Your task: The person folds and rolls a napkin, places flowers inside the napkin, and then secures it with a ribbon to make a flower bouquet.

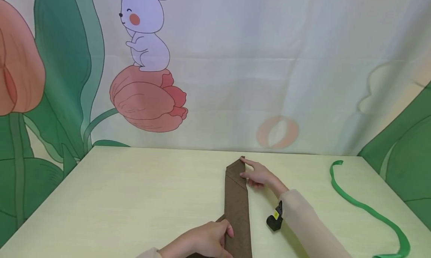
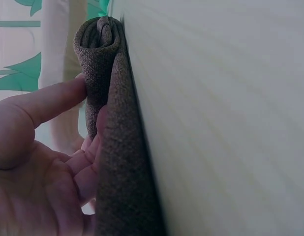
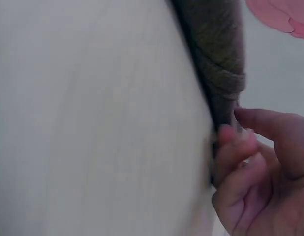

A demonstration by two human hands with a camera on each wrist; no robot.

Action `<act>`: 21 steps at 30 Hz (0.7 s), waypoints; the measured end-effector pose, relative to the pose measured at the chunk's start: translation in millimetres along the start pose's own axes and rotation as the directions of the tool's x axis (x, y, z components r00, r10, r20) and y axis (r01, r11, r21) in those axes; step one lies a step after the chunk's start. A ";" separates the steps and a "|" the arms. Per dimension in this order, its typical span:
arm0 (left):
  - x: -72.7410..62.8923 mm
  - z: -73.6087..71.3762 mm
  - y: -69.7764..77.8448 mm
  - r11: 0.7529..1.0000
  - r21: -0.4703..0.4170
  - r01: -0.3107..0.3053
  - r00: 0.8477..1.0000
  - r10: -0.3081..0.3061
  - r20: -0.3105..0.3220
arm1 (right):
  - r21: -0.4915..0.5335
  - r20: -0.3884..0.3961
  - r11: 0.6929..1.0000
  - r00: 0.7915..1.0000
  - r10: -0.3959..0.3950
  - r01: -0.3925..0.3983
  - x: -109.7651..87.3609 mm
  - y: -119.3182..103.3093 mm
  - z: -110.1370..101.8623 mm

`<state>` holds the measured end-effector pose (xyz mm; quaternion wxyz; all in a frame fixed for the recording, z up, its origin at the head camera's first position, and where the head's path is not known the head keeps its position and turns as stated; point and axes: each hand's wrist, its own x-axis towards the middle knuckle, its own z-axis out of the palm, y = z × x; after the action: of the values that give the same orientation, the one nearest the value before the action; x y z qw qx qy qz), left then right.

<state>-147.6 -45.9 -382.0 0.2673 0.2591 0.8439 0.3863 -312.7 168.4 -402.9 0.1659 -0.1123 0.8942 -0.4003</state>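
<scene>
A dark brown cloth (image 1: 236,202), folded and rolled into a long narrow band, lies lengthwise on the pale table. My left hand (image 1: 209,238) grips its near part; in the left wrist view the thumb presses one side of the rolled cloth (image 2: 97,69), with fingers tucked between the roll and a flat layer. At the pointed far end, my right hand (image 1: 258,174) holds the cloth's right edge. Thumb and curled fingers meet at the tapering cloth (image 3: 222,73) in the right wrist view. The near end of the band runs out of the head view.
A long green ribbon (image 1: 358,204) curves along the right side of the table (image 1: 134,202). Behind the table hangs a printed curtain (image 1: 229,82) with a rabbit and tulips. A black wrist camera (image 1: 275,221) sits at the right sleeve.
</scene>
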 end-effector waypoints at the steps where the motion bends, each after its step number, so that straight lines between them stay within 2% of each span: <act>1: 0.3 0.3 0.3 1.000 0.000 0.001 1.000 -0.001 -0.001 | 0.015 0.000 1.000 1.000 0.003 -0.003 -4.6 -1.0 -1.1; 3: 1.1 0.1 1.0 1.000 -0.009 0.010 1.000 -0.010 0.003 | 0.050 0.040 0.999 0.999 0.001 -0.003 -17.8 -3.6 -3.0; 6: 4.2 -2.0 2.4 1.000 -0.007 0.019 1.000 -0.019 0.005 | 0.082 0.147 0.996 0.988 -0.037 0.026 -44.3 -8.7 -2.9; 10: 16.0 -5.9 6.1 0.999 0.033 0.040 0.999 -0.039 -0.018 | 0.112 0.298 0.990 0.948 -0.112 0.081 -83.7 -10.8 5.9; 12: 23.1 -8.6 8.0 0.997 0.053 0.052 0.998 -0.051 -0.031 | 0.143 0.346 0.985 0.929 -0.136 0.091 -100.2 -10.7 12.0; 16: 33.8 -12.3 9.6 0.995 0.073 0.074 0.997 -0.071 -0.041 | 0.199 0.376 0.976 0.912 -0.163 0.092 -124.8 -7.9 21.2; 21: 38.3 -10.6 11.1 0.995 0.074 0.065 0.997 -0.062 -0.044 | 0.225 0.359 0.969 0.917 -0.176 0.098 -140.2 -2.2 25.8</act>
<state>-179.6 -20.4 -376.9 0.2520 0.2341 0.8710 0.3507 -173.7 196.2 -388.4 0.3160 -0.2323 0.7903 -0.4707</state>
